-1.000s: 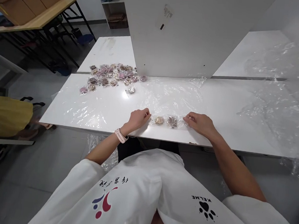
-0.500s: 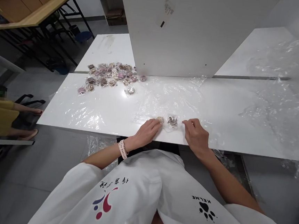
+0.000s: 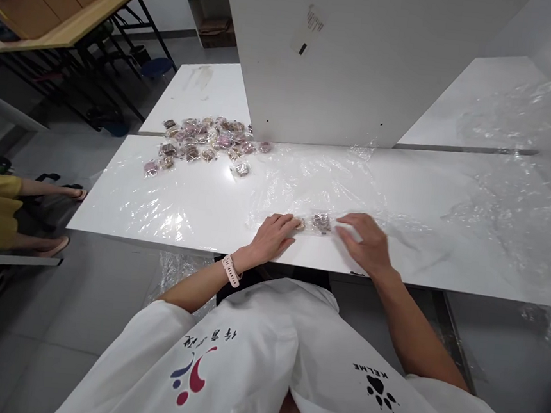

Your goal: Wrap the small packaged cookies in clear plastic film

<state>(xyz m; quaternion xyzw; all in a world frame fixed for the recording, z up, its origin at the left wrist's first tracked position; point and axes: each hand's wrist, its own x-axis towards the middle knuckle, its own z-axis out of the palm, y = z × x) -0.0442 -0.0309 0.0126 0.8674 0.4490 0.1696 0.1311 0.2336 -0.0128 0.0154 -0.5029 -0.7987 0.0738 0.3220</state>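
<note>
My left hand (image 3: 273, 235) lies on the white table, fingers stretched out and thumb apart. Its fingertips touch a small pale wrapped piece (image 3: 301, 224), partly covered by them. Just right of that lies a brown piece in a clear wrapper (image 3: 321, 222), flat near the table's front edge. My right hand (image 3: 366, 240) is on the other side of the brown piece, thumb and fingers apart with nothing visible between them. Under and behind these pieces spreads a thin clear plastic sheet (image 3: 316, 178).
A heap of small wrapped pieces (image 3: 209, 138), pink and brown, lies at the back left of the white table (image 3: 429, 213). A tall white panel (image 3: 344, 77) stands behind. Crumpled clear plastic (image 3: 515, 169) covers the right side. Another person's legs (image 3: 40, 190) show at far left.
The right hand's thumb and fingers have parted from a pinch. My left fingers have flattened out. The brown piece has shifted slightly to the right relative to the left hand.
</note>
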